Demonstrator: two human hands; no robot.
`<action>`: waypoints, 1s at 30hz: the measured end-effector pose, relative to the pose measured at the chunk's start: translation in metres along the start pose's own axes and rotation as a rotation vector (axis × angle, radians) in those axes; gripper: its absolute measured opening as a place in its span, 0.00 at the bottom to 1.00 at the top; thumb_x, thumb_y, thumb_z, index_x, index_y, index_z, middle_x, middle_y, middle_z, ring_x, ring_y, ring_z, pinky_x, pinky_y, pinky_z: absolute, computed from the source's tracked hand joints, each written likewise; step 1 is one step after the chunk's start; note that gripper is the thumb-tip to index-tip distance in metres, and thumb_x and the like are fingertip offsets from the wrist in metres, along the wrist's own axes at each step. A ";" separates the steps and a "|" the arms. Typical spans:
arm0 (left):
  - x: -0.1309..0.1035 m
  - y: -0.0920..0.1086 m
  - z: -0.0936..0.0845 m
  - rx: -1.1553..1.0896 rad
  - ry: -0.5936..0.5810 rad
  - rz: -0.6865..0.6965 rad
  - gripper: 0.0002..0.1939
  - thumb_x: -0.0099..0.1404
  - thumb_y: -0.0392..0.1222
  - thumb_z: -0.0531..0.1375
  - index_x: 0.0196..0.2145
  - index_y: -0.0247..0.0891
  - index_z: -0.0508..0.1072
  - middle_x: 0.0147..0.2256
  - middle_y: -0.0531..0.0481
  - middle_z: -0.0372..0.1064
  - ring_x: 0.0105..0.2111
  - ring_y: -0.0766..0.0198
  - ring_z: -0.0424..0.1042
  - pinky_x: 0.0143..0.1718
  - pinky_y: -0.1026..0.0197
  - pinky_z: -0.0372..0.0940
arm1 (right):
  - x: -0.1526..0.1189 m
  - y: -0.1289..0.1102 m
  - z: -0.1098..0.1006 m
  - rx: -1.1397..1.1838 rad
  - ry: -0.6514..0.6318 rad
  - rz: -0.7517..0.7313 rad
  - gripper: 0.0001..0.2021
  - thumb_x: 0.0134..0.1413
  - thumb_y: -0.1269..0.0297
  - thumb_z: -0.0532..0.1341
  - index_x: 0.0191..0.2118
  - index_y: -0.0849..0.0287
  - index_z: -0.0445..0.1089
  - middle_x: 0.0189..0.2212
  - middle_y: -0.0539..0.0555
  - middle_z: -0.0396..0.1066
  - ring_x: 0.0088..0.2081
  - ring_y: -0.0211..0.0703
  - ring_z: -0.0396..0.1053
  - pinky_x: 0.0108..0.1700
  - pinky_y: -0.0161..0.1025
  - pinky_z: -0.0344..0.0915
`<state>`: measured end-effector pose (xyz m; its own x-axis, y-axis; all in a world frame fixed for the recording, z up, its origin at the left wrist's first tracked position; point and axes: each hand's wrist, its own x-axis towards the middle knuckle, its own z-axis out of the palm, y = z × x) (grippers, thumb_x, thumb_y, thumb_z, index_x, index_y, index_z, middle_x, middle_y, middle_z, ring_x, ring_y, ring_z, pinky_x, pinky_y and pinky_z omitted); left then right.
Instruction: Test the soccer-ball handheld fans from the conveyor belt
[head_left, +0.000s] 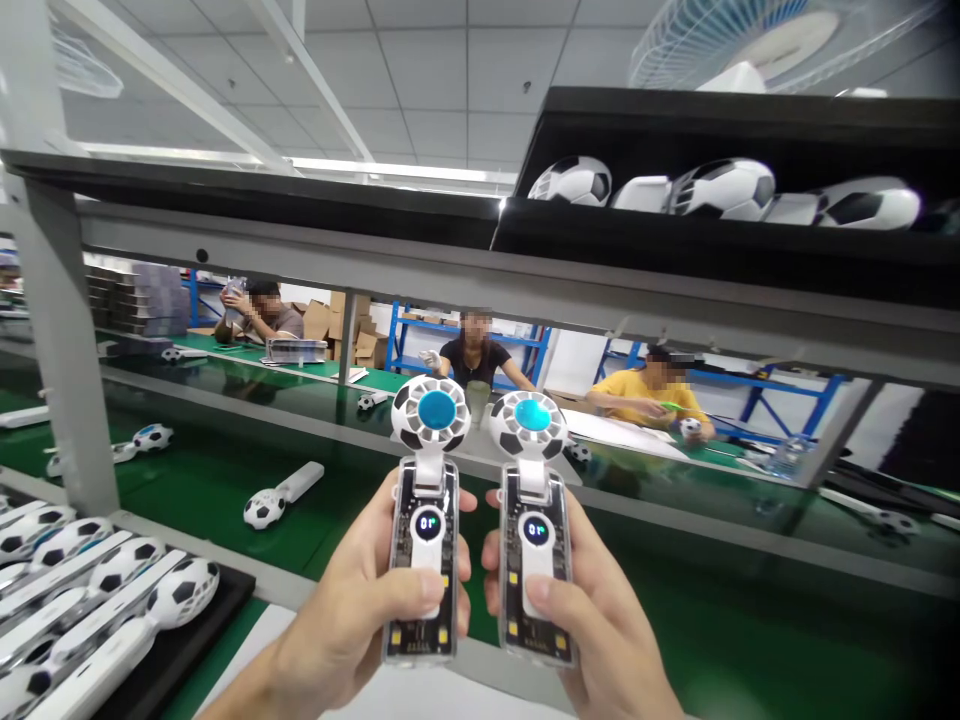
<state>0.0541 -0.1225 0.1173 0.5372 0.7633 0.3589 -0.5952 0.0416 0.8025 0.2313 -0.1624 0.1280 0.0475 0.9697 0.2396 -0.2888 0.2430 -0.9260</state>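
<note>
Two handheld fans with soccer-ball heads stand upright side by side in front of me, a small gap between them. My left hand (360,580) is wrapped round the left handheld fan (431,415), its thumb on the white strip of the handle. Likewise my right hand (600,610) grips the right handheld fan (529,425), thumb resting on its front. Both handles are clear-fronted with dark circuitry, and each round display is lit and reads 01. The fan heads have blue centres facing me.
At lower left, a black tray (217,610) holds several soccer-ball fans. More fans lie on the green conveyor belt (202,480), one loose fan (266,507) among them. A shelf (360,240) crosses above, bearing a black bin (675,110) with fans. Several co-workers sit across the line.
</note>
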 end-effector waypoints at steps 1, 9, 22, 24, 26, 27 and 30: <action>0.000 0.000 0.000 -0.004 0.000 0.000 0.25 0.57 0.41 0.68 0.51 0.41 0.67 0.34 0.50 0.70 0.28 0.63 0.73 0.29 0.63 0.66 | 0.000 0.000 0.000 0.002 -0.008 0.002 0.41 0.46 0.58 0.68 0.66 0.52 0.53 0.32 0.53 0.74 0.31 0.46 0.70 0.29 0.37 0.66; 0.001 -0.001 0.001 -0.024 -0.008 -0.003 0.24 0.57 0.41 0.68 0.51 0.41 0.68 0.34 0.50 0.70 0.27 0.63 0.74 0.28 0.64 0.65 | 0.000 0.001 0.001 0.008 -0.017 -0.002 0.40 0.45 0.59 0.69 0.64 0.52 0.55 0.33 0.54 0.75 0.33 0.48 0.72 0.29 0.37 0.66; -0.002 0.000 0.001 -0.002 -0.026 0.009 0.26 0.57 0.42 0.68 0.52 0.42 0.67 0.34 0.50 0.70 0.28 0.63 0.73 0.30 0.63 0.66 | 0.000 0.006 0.001 -0.001 -0.038 -0.054 0.41 0.47 0.57 0.68 0.65 0.52 0.51 0.36 0.54 0.75 0.31 0.47 0.72 0.31 0.39 0.68; -0.002 0.000 0.000 0.011 -0.032 0.011 0.26 0.58 0.43 0.68 0.52 0.43 0.66 0.35 0.50 0.70 0.29 0.63 0.73 0.30 0.63 0.66 | 0.001 0.009 0.003 -0.023 0.010 -0.102 0.35 0.48 0.55 0.69 0.61 0.53 0.57 0.33 0.54 0.75 0.30 0.45 0.71 0.30 0.38 0.68; -0.001 -0.002 -0.001 0.034 -0.021 0.014 0.25 0.59 0.44 0.66 0.52 0.42 0.65 0.34 0.50 0.70 0.28 0.64 0.73 0.29 0.63 0.66 | 0.005 0.012 0.003 -0.065 0.085 -0.120 0.27 0.48 0.53 0.69 0.52 0.56 0.65 0.27 0.52 0.74 0.27 0.42 0.69 0.27 0.34 0.67; 0.001 -0.003 -0.001 0.049 -0.005 0.022 0.23 0.60 0.45 0.65 0.51 0.41 0.65 0.33 0.50 0.70 0.27 0.64 0.72 0.28 0.64 0.65 | 0.007 0.014 0.002 -0.077 0.114 -0.114 0.24 0.48 0.52 0.69 0.48 0.57 0.67 0.25 0.52 0.73 0.25 0.40 0.68 0.25 0.33 0.65; 0.005 -0.007 -0.003 0.117 0.062 0.084 0.17 0.64 0.44 0.60 0.49 0.39 0.63 0.30 0.49 0.72 0.23 0.64 0.72 0.25 0.64 0.65 | 0.014 0.017 -0.003 -0.115 0.278 -0.129 0.25 0.43 0.52 0.72 0.46 0.58 0.69 0.25 0.52 0.74 0.24 0.41 0.69 0.23 0.33 0.65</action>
<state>0.0589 -0.1168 0.1121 0.4486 0.7995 0.3995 -0.5605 -0.0965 0.8225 0.2298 -0.1445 0.1150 0.3407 0.8967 0.2824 -0.1546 0.3498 -0.9240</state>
